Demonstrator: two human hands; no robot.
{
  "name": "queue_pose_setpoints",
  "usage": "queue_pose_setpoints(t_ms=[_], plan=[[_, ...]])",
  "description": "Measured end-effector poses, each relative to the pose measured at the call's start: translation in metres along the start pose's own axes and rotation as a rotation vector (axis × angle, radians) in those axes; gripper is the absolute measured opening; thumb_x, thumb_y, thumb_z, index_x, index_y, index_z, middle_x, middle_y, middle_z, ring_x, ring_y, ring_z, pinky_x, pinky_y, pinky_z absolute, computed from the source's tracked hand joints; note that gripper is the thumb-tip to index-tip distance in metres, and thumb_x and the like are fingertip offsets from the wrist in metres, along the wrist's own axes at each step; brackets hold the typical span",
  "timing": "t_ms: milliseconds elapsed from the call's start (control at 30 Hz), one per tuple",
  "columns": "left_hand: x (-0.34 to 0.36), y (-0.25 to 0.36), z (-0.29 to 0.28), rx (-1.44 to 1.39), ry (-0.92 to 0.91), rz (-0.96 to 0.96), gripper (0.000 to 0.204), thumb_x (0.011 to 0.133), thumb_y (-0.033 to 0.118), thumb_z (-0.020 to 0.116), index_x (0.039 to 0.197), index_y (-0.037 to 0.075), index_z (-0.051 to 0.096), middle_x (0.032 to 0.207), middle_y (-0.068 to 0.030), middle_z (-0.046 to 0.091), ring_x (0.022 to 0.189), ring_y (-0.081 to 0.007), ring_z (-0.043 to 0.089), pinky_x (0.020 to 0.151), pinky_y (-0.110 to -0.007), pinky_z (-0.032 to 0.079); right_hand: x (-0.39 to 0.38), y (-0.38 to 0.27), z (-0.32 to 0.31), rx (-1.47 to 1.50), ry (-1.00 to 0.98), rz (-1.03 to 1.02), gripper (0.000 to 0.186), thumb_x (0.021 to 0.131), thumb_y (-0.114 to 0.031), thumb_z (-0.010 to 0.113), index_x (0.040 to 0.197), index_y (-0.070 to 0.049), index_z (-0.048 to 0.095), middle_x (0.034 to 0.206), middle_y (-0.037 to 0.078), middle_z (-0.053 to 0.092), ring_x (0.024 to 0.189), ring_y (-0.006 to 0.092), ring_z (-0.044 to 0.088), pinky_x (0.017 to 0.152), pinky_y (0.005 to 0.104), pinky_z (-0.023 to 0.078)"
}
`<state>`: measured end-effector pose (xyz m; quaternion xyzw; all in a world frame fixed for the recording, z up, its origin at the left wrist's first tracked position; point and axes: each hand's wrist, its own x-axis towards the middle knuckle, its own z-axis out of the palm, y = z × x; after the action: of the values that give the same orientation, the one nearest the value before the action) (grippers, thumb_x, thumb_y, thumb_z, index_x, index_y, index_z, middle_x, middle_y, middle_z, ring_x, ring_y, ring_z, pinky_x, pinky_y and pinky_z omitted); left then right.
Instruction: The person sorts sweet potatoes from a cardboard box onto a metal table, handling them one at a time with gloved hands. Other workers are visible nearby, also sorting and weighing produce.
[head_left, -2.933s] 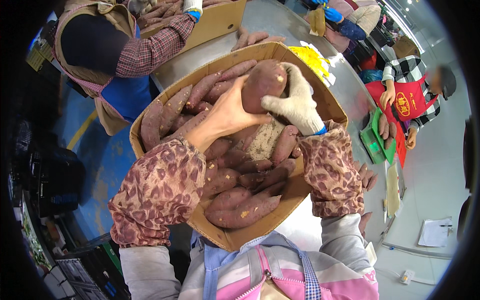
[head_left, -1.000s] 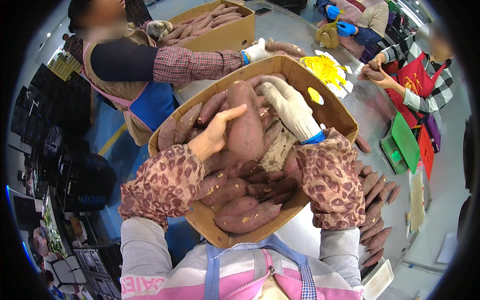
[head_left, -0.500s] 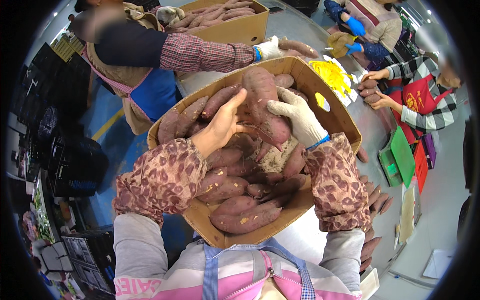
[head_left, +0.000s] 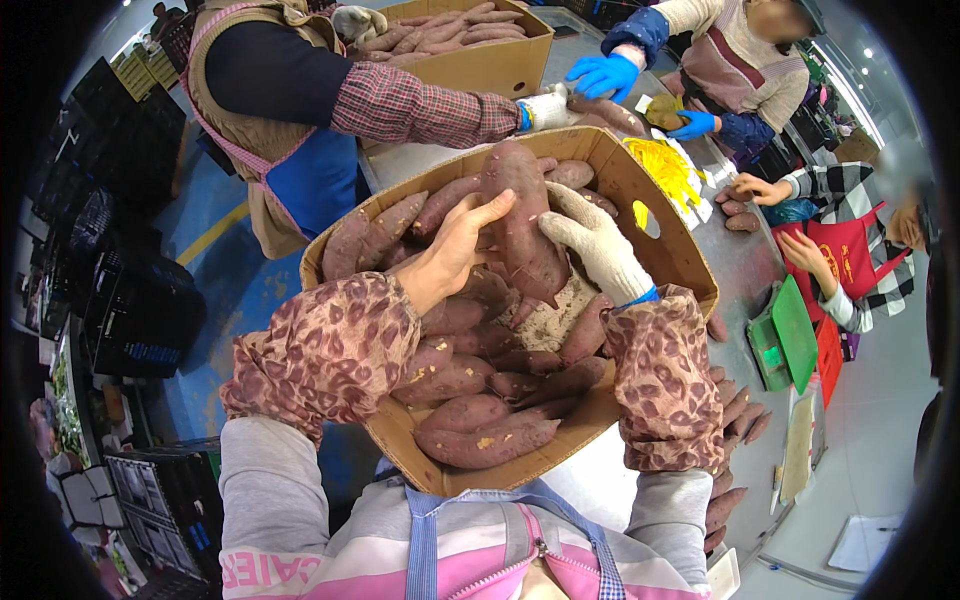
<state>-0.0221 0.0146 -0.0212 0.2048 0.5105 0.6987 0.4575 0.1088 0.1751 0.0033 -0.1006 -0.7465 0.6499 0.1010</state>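
Observation:
Between my two hands a large reddish-brown sweet potato (head_left: 520, 225) is held over the cardboard box (head_left: 672, 235). My bare left hand (head_left: 455, 250) grips its left side with the thumb on top; the other fingers are partly hidden beneath it. On its right side my right hand (head_left: 597, 240), in a whitish knit glove, is closed on the same root. Below lie many more sweet potatoes (head_left: 485, 440) in the box, and a pale, sandy-looking patch (head_left: 550, 328) shows among them.
A second box of sweet potatoes (head_left: 500, 70) stands at the far side. A co-worker's gloved hand (head_left: 546, 108) reaches over the table. To the right are yellow strips (head_left: 665, 165), a green-lidded container (head_left: 793, 330) and loose sweet potatoes (head_left: 738, 410). Other co-workers stand at the far right.
The large sweet potato stays in my hands, turned slightly more upright. Across the table, a co-worker's blue-gloved hand has reached left toward sweet potatoes; the red-aproned person has put theirs down on the table.

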Motion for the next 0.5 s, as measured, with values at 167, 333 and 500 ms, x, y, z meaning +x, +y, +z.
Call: queue_pose_setpoints(t_ms=[167, 333, 500], plan=[[0.004, -0.006, -0.004, 0.021, 0.114, -0.033, 0.073, 0.091, 0.054, 0.067, 0.142, 0.007, 0.04, 0.132, -0.0146, 0.054, 0.12, -0.0287, 0.055, 0.093, -0.047, 0.05, -0.007, -0.014, 0.007, -0.434, -0.073, 0.046, 0.089, 0.084, -0.037, 0.074, 0.153, 0.0, 0.032, 0.14, 0.021, 0.055, 0.128, 0.0255, 0.054, 0.109, 0.0352, 0.041], [0.009, -0.008, -0.004, 0.216, 0.197, 0.048, 0.084, 0.086, 0.056, 0.072, 0.144, 0.004, 0.039, 0.137, -0.0177, 0.051, 0.12, -0.0291, 0.056, 0.094, -0.044, 0.051, -0.012, -0.025, 0.022, -0.711, -0.004, 0.139, 0.106, 0.071, -0.045, 0.083, 0.153, -0.001, 0.031, 0.141, 0.024, 0.054, 0.129, 0.0326, 0.056, 0.106, 0.0384, 0.045], [0.009, -0.007, -0.002, 0.238, 0.198, 0.143, 0.089, 0.084, 0.051, 0.076, 0.144, -0.002, 0.036, 0.139, -0.0192, 0.05, 0.123, -0.029, 0.054, 0.097, -0.042, 0.049, -0.009, -0.023, 0.029, -0.782, 0.089, 0.1, 0.104, 0.068, -0.049, 0.082, 0.151, -0.005, 0.037, 0.139, 0.021, 0.056, 0.127, 0.0359, 0.056, 0.103, 0.0408, 0.047]])
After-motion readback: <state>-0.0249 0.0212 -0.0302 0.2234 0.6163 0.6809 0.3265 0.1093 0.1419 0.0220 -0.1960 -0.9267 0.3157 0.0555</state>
